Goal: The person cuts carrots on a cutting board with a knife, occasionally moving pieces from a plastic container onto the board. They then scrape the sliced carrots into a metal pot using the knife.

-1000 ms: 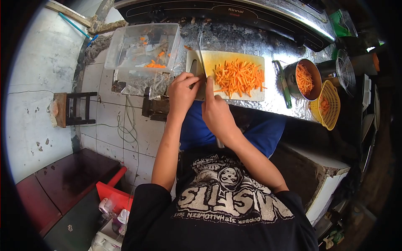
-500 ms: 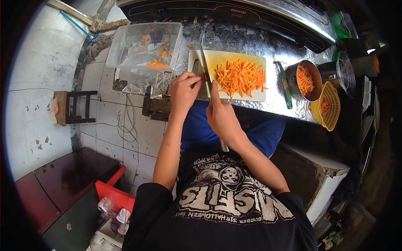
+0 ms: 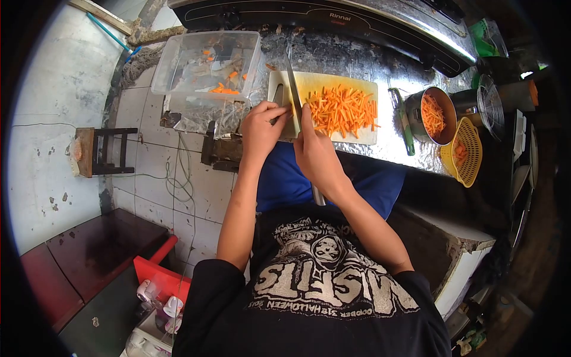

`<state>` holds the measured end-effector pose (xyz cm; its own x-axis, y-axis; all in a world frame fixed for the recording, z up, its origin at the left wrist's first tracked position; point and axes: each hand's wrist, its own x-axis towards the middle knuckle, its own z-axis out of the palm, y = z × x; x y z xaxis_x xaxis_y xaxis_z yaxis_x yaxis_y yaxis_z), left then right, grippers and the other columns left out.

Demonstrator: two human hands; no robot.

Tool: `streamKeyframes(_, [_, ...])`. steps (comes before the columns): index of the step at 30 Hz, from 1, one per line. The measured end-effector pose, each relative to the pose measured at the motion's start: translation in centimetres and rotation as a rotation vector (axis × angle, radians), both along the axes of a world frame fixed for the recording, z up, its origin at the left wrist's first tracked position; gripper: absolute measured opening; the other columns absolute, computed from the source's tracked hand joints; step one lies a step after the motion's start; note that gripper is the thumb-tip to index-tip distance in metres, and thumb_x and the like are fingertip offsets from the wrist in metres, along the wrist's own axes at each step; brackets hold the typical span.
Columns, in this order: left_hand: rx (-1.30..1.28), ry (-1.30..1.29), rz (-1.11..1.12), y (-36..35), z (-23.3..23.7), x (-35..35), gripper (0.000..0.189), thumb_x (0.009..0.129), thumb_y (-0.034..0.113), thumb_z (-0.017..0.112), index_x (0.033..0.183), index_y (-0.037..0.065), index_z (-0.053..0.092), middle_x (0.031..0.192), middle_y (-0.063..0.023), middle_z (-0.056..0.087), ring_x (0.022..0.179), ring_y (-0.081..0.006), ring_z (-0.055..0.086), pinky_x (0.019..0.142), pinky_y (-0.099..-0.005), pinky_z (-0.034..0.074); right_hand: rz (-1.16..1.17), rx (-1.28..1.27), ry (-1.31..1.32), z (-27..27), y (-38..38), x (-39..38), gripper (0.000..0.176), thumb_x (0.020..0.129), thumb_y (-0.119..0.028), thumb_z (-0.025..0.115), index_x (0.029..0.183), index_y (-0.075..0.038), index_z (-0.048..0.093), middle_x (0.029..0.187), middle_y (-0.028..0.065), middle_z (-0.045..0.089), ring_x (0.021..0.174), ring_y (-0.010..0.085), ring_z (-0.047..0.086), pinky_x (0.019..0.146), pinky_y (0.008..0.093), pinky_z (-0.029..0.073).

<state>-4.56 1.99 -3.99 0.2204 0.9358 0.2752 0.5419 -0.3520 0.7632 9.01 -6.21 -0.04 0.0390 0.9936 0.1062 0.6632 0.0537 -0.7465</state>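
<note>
My right hand (image 3: pixel 319 156) is closed round the handle of a kitchen knife (image 3: pixel 293 80), index finger along its top. The blade points away from me over the left part of a white cutting board (image 3: pixel 351 138). Just left of the blade, my left hand (image 3: pixel 262 128) is closed, its fingertips pinched on the board around a carrot piece that is mostly hidden. A heap of carrot sticks (image 3: pixel 342 110) lies on the board, right of the knife.
A clear plastic container (image 3: pixel 205 62) with some carrot bits stands left of the board. To the right are a green-handled peeler or knife (image 3: pixel 404 122), a pot of shredded carrot (image 3: pixel 445 98) and a yellow basket (image 3: pixel 471 152). A black gas stove (image 3: pixel 333 24) runs along the back.
My right hand and the knife have shifted very slightly, the blade tilting a little to the right. My left hand stays in nearly the same place.
</note>
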Motion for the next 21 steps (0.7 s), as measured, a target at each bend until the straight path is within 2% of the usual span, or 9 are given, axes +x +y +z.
streamKeyframes(2, [0.002,0.006,0.015,-0.1,0.0,0.1,0.017,0.084,0.008,0.076,0.100,0.007,0.078,0.091,-0.0081,0.071,0.078,-0.0239,0.070,0.071,-0.0317,0.053,0.056,0.047,0.017,-0.3,-0.6,-0.1,0.071,0.088,0.001,0.055,0.148,0.017,0.019,0.068,0.0312,0.060,0.059,0.0471,0.061,0.058,0.0540,0.050])
streamKeyframes(10, [-0.027,-0.044,0.033,-0.3,0.5,0.2,0.017,0.083,0.009,0.077,0.100,0.006,0.078,0.092,-0.0079,0.072,0.080,-0.0243,0.070,0.072,-0.0312,0.054,0.043,0.007,-0.004,-0.3,-1.2,-0.7,0.072,0.089,0.000,0.056,0.149,0.015,0.018,0.070,0.0316,0.060,0.060,0.0480,0.062,0.058,0.0547,0.050])
streamKeyframes(15, [-0.010,0.044,0.001,0.0,0.2,-0.1,0.016,0.082,0.008,0.076,0.097,0.004,0.077,0.092,-0.0084,0.071,0.079,-0.0257,0.070,0.072,-0.0318,0.053,0.033,-0.094,-0.028,-0.3,-0.6,-1.1,0.073,0.089,-0.001,0.056,0.150,0.014,0.019,0.071,0.0318,0.060,0.061,0.0496,0.062,0.057,0.0557,0.051])
streamKeyframes(17, [-0.013,0.043,-0.011,0.0,0.2,-0.1,0.015,0.082,0.008,0.076,0.097,0.003,0.077,0.092,-0.0086,0.071,0.078,-0.0258,0.070,0.071,-0.0320,0.053,0.012,-0.010,-0.044,-0.8,0.5,-1.0,0.071,0.088,0.004,0.054,0.149,0.015,0.021,0.066,0.0285,0.060,0.059,0.0449,0.062,0.057,0.0528,0.048])
streamKeyframes(21, [-0.052,0.025,-0.023,-0.1,0.8,0.0,0.015,0.084,0.009,0.075,0.098,0.004,0.077,0.091,-0.0087,0.071,0.079,-0.0266,0.069,0.072,-0.0328,0.053,-0.004,-0.049,-0.035,-0.5,1.9,-0.5,0.068,0.087,0.005,0.054,0.148,0.016,0.024,0.068,0.0295,0.061,0.062,0.0447,0.064,0.058,0.0521,0.049])
